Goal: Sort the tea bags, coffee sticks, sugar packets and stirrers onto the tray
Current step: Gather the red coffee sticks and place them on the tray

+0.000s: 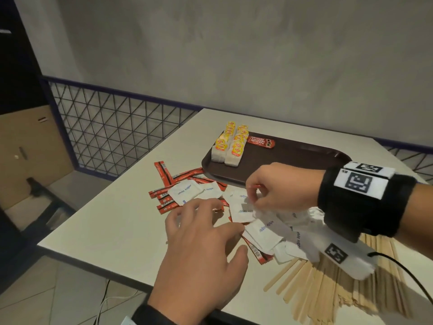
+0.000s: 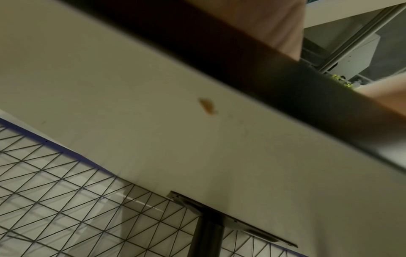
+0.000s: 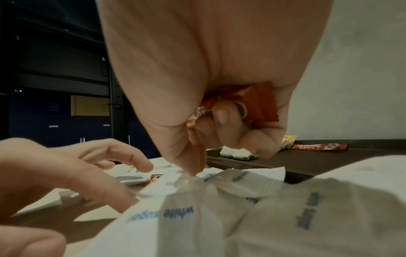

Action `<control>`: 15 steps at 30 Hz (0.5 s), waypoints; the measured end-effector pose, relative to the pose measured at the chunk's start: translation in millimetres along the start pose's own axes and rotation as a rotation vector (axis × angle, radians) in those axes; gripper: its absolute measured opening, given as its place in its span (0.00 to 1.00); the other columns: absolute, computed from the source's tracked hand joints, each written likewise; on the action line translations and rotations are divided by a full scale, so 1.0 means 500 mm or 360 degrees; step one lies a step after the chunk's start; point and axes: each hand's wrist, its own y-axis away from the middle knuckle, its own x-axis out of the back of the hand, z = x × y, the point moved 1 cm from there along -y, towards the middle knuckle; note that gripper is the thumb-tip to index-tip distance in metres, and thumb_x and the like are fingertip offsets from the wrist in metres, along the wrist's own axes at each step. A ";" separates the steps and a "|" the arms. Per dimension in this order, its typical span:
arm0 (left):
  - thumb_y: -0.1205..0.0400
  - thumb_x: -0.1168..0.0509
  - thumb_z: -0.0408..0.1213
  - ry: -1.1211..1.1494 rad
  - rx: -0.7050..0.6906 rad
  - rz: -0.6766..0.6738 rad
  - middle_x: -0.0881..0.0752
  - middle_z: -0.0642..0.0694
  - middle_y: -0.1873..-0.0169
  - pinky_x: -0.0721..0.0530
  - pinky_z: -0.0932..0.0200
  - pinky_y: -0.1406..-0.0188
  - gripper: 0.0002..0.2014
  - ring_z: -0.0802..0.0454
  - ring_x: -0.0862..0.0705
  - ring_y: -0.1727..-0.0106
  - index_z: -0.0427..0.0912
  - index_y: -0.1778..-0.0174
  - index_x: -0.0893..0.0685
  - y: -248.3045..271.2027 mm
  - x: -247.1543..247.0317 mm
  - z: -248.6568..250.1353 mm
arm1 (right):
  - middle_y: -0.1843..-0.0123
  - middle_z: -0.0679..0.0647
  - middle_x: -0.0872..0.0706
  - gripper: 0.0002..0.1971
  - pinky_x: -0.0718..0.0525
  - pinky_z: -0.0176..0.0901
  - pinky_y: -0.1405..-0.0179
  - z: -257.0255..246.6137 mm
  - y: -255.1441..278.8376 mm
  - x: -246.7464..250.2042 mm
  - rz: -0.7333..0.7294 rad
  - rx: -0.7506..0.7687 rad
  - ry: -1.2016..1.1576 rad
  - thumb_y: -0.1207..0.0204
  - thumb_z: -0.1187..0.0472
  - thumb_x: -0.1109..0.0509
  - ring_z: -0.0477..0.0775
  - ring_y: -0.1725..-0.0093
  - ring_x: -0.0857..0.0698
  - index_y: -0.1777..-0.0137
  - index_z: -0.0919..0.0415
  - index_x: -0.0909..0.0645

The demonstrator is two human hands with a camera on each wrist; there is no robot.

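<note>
tray: from my remote seat, the brown tray (image 1: 293, 158) sits at the far side of the table (image 1: 112, 231), mostly bare

tea bags: looks like these are done, the yellow-tagged tea bags (image 1: 230, 144) are lined up in two rows at the tray's left end

coffee sticks: barely started I'd say, just one coffee stick on the tray (image 1: 261, 142) right beside the tea. The rest of the red sticks (image 1: 168, 184) are on the table, half buried

right hand: my right hand (image 1: 278, 186) has its fingers curled around a red stick in the palm (image 3: 261, 107), while thumb and forefinger pinch at a white packet in the pile

left hand: left hand (image 1: 199, 242) is spread flat, fingers straight, resting on the heap, holding nothing

sugar packets: the sugar packets (image 1: 264, 228) are all off the tray, jumbled over the sticks

stirrers: wooden stirrers (image 1: 328, 285) untouched, fanned at the near right edge

left to do: most of it tbh
</note>
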 end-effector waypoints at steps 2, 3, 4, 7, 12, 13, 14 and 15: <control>0.22 0.45 0.63 0.0012 -0.0059 -0.0026 0.30 0.62 0.25 0.45 0.40 0.20 0.19 0.55 0.41 0.20 0.71 0.40 0.16 0.001 0.000 -0.001 | 0.57 0.39 0.18 0.05 0.28 0.30 0.64 0.004 0.018 -0.004 -0.0037 0.0037 0.0025 0.18 0.57 0.30 0.41 0.60 0.20 0.51 0.48 0.13; 0.21 0.45 0.63 0.0018 -0.0077 -0.0045 0.30 0.61 0.25 0.44 0.38 0.20 0.18 0.54 0.39 0.20 0.72 0.39 0.17 0.001 -0.001 -0.002 | 0.56 0.39 0.18 0.04 0.28 0.31 0.64 0.005 0.024 -0.008 -0.0016 0.0046 0.0023 0.18 0.56 0.31 0.41 0.59 0.20 0.48 0.47 0.14; 0.21 0.44 0.61 0.0017 -0.0093 -0.0063 0.28 0.60 0.26 0.41 0.37 0.21 0.18 0.53 0.37 0.21 0.72 0.38 0.19 0.002 -0.002 -0.003 | 0.56 0.39 0.20 0.06 0.28 0.31 0.64 0.004 0.027 -0.012 0.0011 0.0048 0.0012 0.18 0.54 0.31 0.40 0.58 0.20 0.44 0.46 0.16; 0.20 0.44 0.58 -0.0011 -0.0111 -0.0104 0.26 0.56 0.27 0.39 0.34 0.22 0.19 0.51 0.35 0.22 0.73 0.33 0.22 0.002 0.000 0.001 | 0.56 0.37 0.23 0.16 0.27 0.32 0.61 -0.004 0.027 -0.023 0.0001 0.0097 -0.0055 0.18 0.46 0.30 0.38 0.57 0.21 0.31 0.37 0.22; 0.18 0.48 0.57 -0.0127 -0.0153 -0.0111 0.31 0.57 0.22 0.49 0.34 0.18 0.19 0.51 0.43 0.19 0.74 0.32 0.23 0.001 0.003 0.009 | 0.52 0.38 0.18 0.18 0.23 0.34 0.58 -0.003 0.037 -0.030 -0.0043 0.0148 0.0107 0.17 0.43 0.32 0.39 0.57 0.20 0.28 0.37 0.22; 0.18 0.46 0.56 -0.0121 -0.0153 -0.0116 0.28 0.57 0.24 0.47 0.34 0.19 0.18 0.50 0.40 0.20 0.73 0.34 0.21 0.002 0.006 0.010 | 0.51 0.39 0.17 0.17 0.20 0.35 0.58 -0.001 0.041 -0.029 -0.0024 0.0118 0.0156 0.16 0.43 0.32 0.40 0.58 0.19 0.28 0.38 0.22; 0.19 0.45 0.56 -0.0113 -0.0146 -0.0116 0.27 0.57 0.25 0.44 0.33 0.19 0.18 0.50 0.38 0.21 0.73 0.35 0.19 0.003 0.009 0.012 | 0.48 0.40 0.15 0.17 0.17 0.36 0.55 0.002 0.044 -0.029 -0.0004 0.0098 0.0206 0.16 0.44 0.33 0.42 0.55 0.17 0.28 0.39 0.21; 0.19 0.46 0.56 -0.0119 -0.0127 -0.0112 0.26 0.57 0.25 0.43 0.33 0.19 0.18 0.50 0.37 0.21 0.72 0.36 0.18 0.003 0.009 0.013 | 0.44 0.41 0.13 0.17 0.14 0.39 0.51 0.005 0.046 -0.030 0.0012 0.0085 0.0248 0.16 0.44 0.33 0.43 0.52 0.16 0.28 0.41 0.20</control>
